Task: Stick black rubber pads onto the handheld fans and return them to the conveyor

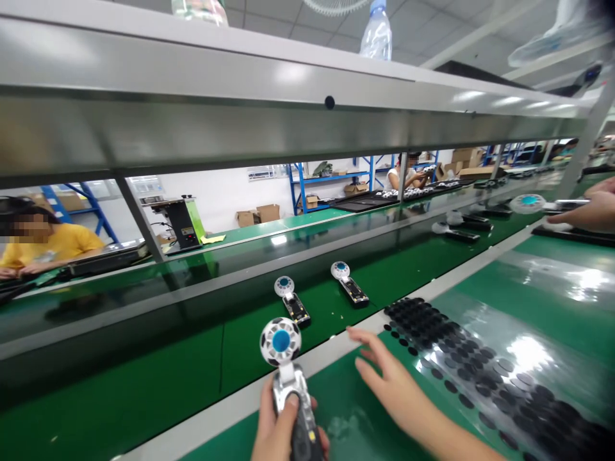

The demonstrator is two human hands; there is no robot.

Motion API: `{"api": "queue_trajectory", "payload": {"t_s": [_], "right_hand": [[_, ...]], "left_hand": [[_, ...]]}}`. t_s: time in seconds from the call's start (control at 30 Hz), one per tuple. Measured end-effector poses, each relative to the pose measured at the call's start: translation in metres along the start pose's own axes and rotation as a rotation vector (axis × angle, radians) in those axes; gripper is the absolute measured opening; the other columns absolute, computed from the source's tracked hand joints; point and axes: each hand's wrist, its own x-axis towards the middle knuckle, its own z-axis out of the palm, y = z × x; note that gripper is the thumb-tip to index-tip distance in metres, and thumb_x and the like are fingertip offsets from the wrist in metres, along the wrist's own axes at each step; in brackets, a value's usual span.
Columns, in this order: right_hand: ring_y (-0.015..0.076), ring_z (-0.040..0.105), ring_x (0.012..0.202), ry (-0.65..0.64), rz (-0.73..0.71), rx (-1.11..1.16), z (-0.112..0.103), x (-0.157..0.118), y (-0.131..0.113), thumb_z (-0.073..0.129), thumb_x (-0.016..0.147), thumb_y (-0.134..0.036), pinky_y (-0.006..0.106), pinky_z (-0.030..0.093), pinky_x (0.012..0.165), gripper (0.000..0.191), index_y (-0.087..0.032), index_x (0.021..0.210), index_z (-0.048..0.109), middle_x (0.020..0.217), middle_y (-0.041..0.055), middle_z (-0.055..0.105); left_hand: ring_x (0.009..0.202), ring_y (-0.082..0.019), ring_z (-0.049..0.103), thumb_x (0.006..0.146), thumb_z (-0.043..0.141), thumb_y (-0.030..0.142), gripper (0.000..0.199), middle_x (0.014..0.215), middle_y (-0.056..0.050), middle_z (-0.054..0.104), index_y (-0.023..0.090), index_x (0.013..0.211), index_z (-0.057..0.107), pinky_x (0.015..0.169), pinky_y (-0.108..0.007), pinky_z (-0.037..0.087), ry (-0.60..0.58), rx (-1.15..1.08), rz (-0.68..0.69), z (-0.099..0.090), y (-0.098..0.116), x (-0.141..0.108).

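Left hand (pixel 283 429): it is shut around the handle of a small fan (pixel 288 374), thumb on top. The fan stands up over the near edge of the desk (pixel 350 410), its round white head with a blue middle toward the belt, likely so the person can see the front well.
Right hand (pixel 391 381): it is open and flat, fingers spread wide, holding nothing. The fingertips reach toward the far edge of the desk, just beside the black dots.
Black dots (pixel 446 349): many small round pads lie on a clear sheet on the right part of the desk, near the right hand, so they are easy to pick.
Belt (pixel 202 339): a long green belt runs past the far edge of the desk. Two more fans (pixel 292 299) lie flat on it, heads away from the person, a little apart.
Co-worker's hand (pixel 589 211): at the far right, it reaches over another fan.
People: one in a yellow top (pixel 62 243) sits across the belt, far left.
Shelf (pixel 240 83): a grey shelf hangs above, with a bottle (pixel 376 32) on top.
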Motion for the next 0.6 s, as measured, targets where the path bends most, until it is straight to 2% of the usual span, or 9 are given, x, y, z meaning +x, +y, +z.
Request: {"api": "queue_trajectory", "payload": {"t_s": [0.1,0.17,0.23,0.33,0.4,0.47,0.53,0.57,0.6], "right_hand": [[0.0189,0.028,0.126,0.189,0.084,-0.188,-0.01,0.056,0.029,0.039,0.086,-0.021,0.037,0.023,0.105,0.038,-0.019,0.124,0.035,0.134,0.0085,0.034],[0.0274,0.026,0.126,0.266,0.172,-0.285,-0.015,0.089,0.046,0.049,0.085,-0.024,0.048,0.023,0.102,0.046,-0.017,0.128,0.033,0.136,0.0111,0.031],[0.0303,0.033,0.121,0.303,0.246,-0.358,-0.018,0.114,0.059,0.054,0.084,-0.029,0.053,0.027,0.098,0.051,-0.018,0.129,0.033,0.133,0.011,0.034],[0.0266,0.046,0.109,0.313,0.312,-0.416,-0.021,0.13,0.066,0.052,0.086,-0.033,0.051,0.036,0.092,0.045,-0.019,0.126,0.038,0.122,0.0092,0.046],[0.0249,0.05,0.104,0.318,0.319,-0.424,-0.021,0.126,0.061,0.05,0.087,-0.033,0.048,0.04,0.088,0.042,-0.017,0.125,0.039,0.118,0.0097,0.05],[0.0238,0.052,0.103,0.305,0.275,-0.407,-0.02,0.109,0.048,0.045,0.088,-0.031,0.042,0.043,0.086,0.041,-0.016,0.126,0.038,0.118,0.0105,0.051],[0.0222,0.052,0.106,0.267,0.193,-0.377,-0.015,0.081,0.031,0.041,0.088,-0.029,0.034,0.045,0.085,0.042,-0.02,0.129,0.036,0.121,0.0085,0.051],[0.0213,0.051,0.109,0.248,0.145,-0.358,-0.011,0.063,0.022,0.04,0.087,-0.03,0.031,0.045,0.085,0.043,-0.023,0.13,0.034,0.125,0.0061,0.05],[0.0207,0.048,0.112,0.231,0.105,-0.341,-0.006,0.044,0.015,0.04,0.086,-0.032,0.03,0.046,0.086,0.046,-0.025,0.131,0.032,0.128,0.0036,0.048]], "left_hand": [[0.042,-0.019,0.057,0.068,0.058,0.042,0.059,0.062,0.003,0.058,0.025,0.116,0.029,0.041,-0.028,0.043,0.087,0.077,0.133,-0.016,0.024,0.025],[0.045,-0.018,0.058,0.072,0.054,0.034,0.047,0.06,0.003,0.057,0.023,0.113,0.032,0.044,-0.028,0.045,0.15,0.156,0.194,-0.028,0.037,0.05],[0.049,-0.018,0.059,0.077,0.05,0.027,0.043,0.059,0.001,0.057,0.02,0.115,0.033,0.046,-0.028,0.046,0.206,0.218,0.231,-0.039,0.05,0.08],[0.063,-0.018,0.06,0.082,0.048,0.024,0.041,0.074,-0.003,0.059,0.016,0.12,0.034,0.057,-0.033,0.049,0.283,0.317,0.26,-0.055,0.073,0.125],[0.085,-0.022,0.059,0.082,0.052,0.022,0.041,0.097,-0.008,0.058,0.015,0.12,0.039,0.075,-0.042,0.048,0.314,0.385,0.275,-0.061,0.089,0.146],[0.114,-0.027,0.043,0.079,0.056,0.019,0.045,0.125,-0.011,0.044,0.016,0.121,0.041,0.094,-0.051,0.035,0.328,0.428,0.324,-0.058,0.1,0.153],[0.128,-0.03,0.019,0.079,0.056,0.016,0.048,0.14,-0.007,0.026,0.017,0.124,0.039,0.104,-0.05,0.018,0.303,0.43,0.404,-0.044,0.099,0.141],[0.13,-0.029,0.013,0.08,0.054,0.017,0.047,0.142,-0.004,0.022,0.018,0.124,0.04,0.107,-0.046,0.013,0.269,0.415,0.445,-0.034,0.094,0.129],[0.131,-0.026,0.014,0.081,0.053,0.017,0.042,0.141,-0.004,0.025,0.018,0.122,0.043,0.108,-0.043,0.012,0.226,0.388,0.457,-0.023,0.084,0.114]]}}
